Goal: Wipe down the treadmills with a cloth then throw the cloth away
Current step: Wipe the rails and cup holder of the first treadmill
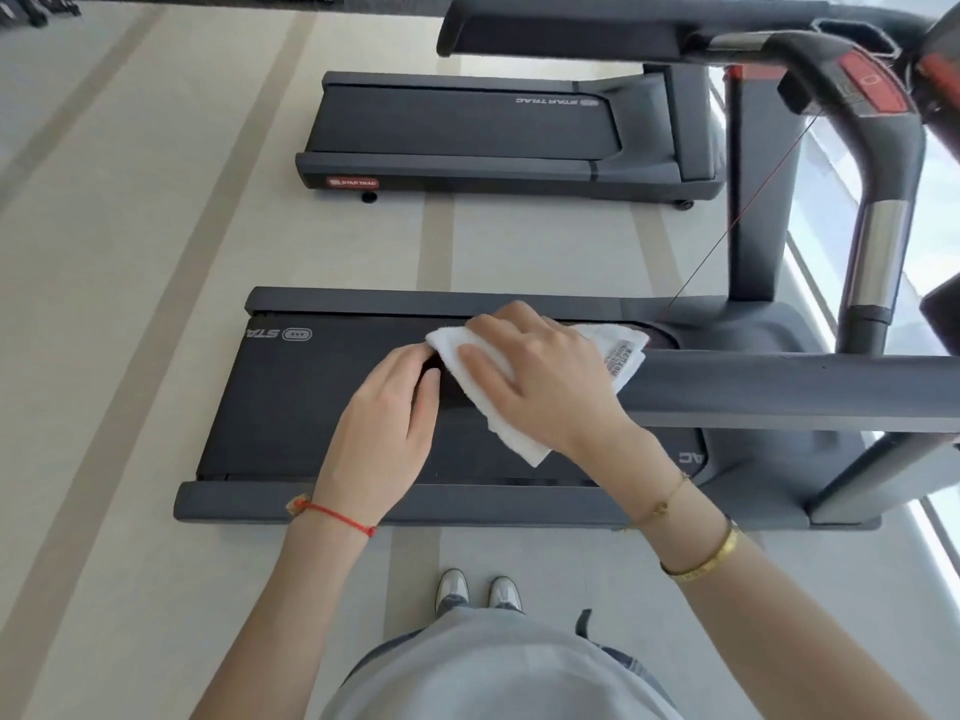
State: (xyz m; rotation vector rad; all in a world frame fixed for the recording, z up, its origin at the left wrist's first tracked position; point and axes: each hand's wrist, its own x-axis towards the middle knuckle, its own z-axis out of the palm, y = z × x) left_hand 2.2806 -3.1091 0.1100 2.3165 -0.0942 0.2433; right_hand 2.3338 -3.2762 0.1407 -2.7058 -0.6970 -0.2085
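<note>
The near treadmill [311,407] lies crosswise in front of me, its dark handrail [779,387] running in from the right. A white cloth [621,356] with a printed label is draped over the free end of that handrail. My right hand [545,371] lies flat on the cloth with fingers spread, pressing it onto the rail. My left hand [384,423] curls its fingers and thumb round the rail's end, right at the cloth's left corner. A second treadmill [467,122] stands farther away.
The console with its red panel [867,90] and a chrome upright [878,252] rise at the right. A thin red cord [743,215] hangs from the console. My shoes [478,592] stand on pale floor just before the near side rail [467,504].
</note>
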